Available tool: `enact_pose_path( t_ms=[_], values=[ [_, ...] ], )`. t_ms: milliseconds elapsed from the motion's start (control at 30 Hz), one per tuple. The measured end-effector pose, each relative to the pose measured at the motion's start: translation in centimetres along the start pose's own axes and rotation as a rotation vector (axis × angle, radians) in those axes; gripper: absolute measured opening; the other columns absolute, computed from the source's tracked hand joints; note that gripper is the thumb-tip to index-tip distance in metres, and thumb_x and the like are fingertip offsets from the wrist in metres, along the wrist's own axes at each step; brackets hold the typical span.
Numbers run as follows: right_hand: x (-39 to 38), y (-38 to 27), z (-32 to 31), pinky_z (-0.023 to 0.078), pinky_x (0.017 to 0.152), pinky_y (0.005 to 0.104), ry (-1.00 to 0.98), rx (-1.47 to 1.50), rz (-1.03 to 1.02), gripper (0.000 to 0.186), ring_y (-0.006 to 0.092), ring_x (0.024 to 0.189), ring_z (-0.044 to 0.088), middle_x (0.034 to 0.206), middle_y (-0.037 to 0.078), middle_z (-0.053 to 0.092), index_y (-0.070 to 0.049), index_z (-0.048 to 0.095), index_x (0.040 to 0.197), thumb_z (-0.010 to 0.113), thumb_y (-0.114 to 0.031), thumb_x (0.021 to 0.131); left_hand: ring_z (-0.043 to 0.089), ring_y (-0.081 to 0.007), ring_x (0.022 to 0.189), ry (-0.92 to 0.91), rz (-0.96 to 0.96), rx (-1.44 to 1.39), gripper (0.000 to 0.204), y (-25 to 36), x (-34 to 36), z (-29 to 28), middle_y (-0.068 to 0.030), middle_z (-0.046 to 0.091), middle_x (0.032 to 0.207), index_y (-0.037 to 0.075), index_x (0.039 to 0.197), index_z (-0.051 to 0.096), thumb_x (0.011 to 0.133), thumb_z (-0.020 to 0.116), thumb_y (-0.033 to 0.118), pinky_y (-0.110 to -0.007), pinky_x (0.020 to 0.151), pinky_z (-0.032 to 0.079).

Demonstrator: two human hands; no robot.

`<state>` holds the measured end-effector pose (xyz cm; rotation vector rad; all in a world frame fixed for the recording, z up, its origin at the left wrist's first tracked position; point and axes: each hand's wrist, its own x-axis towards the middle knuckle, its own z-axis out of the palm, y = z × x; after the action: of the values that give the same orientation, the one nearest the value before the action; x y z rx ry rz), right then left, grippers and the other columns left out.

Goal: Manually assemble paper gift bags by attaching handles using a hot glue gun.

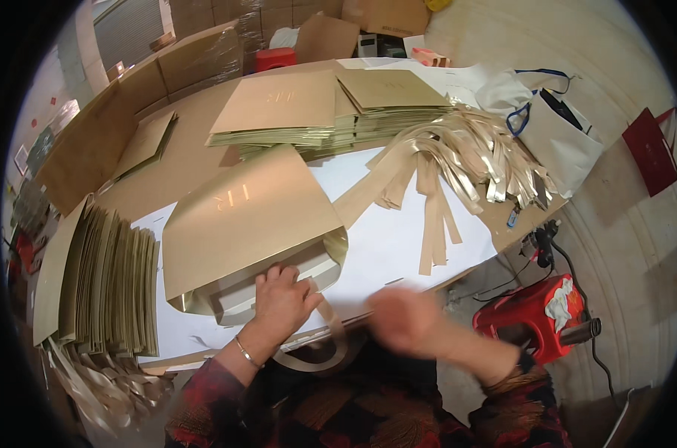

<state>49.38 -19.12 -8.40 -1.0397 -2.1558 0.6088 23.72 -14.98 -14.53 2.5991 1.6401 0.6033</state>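
A gold paper bag (253,224) lies on its side in front of me, its open mouth facing me and its pale inside showing. At that mouth is my left hand (282,302), fingers curled in a pinch over the near edge. A cream ribbon (337,328) runs from its fingertips and hangs in a loop over the table edge. To the right, apart from the bag, my right hand (404,321) is smeared by motion, so its fingers cannot be made out. Loose cream ribbons (435,179) lie in a heap beyond it.
Folded gold bags (114,284) stand in a row at the left, ribbons dangling below. Flat gold bags (279,104) are stacked at the back. A white bag (559,142) sits at the right corner. On the floor is a red stool (529,317) with cables near it.
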Motion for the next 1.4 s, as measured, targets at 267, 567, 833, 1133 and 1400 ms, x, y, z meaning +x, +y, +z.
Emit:
enact_pose_path(
  t_ms=[267, 567, 833, 1133, 1400],
  values=[
    [-11.3, 19.2, -31.1, 0.052, 0.073, 0.0470, 0.331, -1.000, 1.138, 0.047, 0.0403, 0.085, 0.067, 0.091, 0.024, 0.068, 0.000, 0.066, 0.104, 0.067, -0.041, 0.083, 0.050, -0.0341, 0.102, -0.021, -0.245, -0.294, 0.035, 1.1, 1.0, 1.0, -0.0134, 0.057, 0.105, 0.004, 0.094, 0.063, 0.067, 0.077, 0.023, -0.043, 0.090, 0.042],
    [-17.1, 31.1, -25.1, 0.056, 0.053, 0.0586, 0.857, 0.353, 1.263, 0.031, 0.0310, 0.058, 0.060, 0.072, 0.015, 0.058, 0.000, 0.055, 0.097, 0.057, -0.024, 0.078, 0.049, -0.0351, 0.107, -0.006, -0.207, -0.337, 0.040, -0.3, -0.8, 1.5, -0.0152, 0.056, 0.111, 0.004, 0.105, 0.066, 0.069, 0.076, 0.019, -0.043, 0.094, 0.042],
    [-14.3, 20.9, -21.5, 0.055, 0.070, 0.0556, 1.147, 0.823, 0.593, 0.044, 0.0306, 0.111, 0.059, 0.119, 0.014, 0.061, -0.008, 0.052, 0.124, 0.052, -0.028, 0.085, 0.052, -0.0377, 0.106, -0.020, -0.193, -0.398, 0.039, -1.7, 0.0, 1.1, -0.0187, 0.059, 0.109, 0.005, 0.110, 0.065, 0.073, 0.069, 0.016, -0.043, 0.093, 0.044],
    [-6.4, -0.3, -4.4, 0.062, 0.047, 0.0416, 0.206, 1.032, 0.481, 0.058, 0.0378, 0.093, 0.067, 0.103, 0.026, 0.062, 0.003, 0.041, 0.125, 0.069, -0.023, 0.081, 0.059, -0.0368, 0.090, 0.040, -0.254, -0.429, 0.015, -1.7, 0.8, 1.4, -0.0179, 0.064, 0.089, 0.002, 0.087, 0.064, 0.078, 0.063, 0.014, -0.044, 0.081, 0.048],
    [-2.0, -0.4, 2.2, 0.056, 0.055, 0.0288, -0.045, 0.876, 0.651, 0.033, 0.0180, 0.088, 0.067, 0.101, 0.011, 0.066, 0.001, 0.049, 0.117, 0.059, -0.002, 0.086, 0.065, -0.0357, 0.074, 0.042, -0.479, -0.505, 0.016, -1.3, 2.6, 1.5, -0.0180, 0.068, 0.077, 0.003, 0.076, 0.069, 0.080, 0.063, 0.017, -0.042, 0.073, 0.052]
  ],
)
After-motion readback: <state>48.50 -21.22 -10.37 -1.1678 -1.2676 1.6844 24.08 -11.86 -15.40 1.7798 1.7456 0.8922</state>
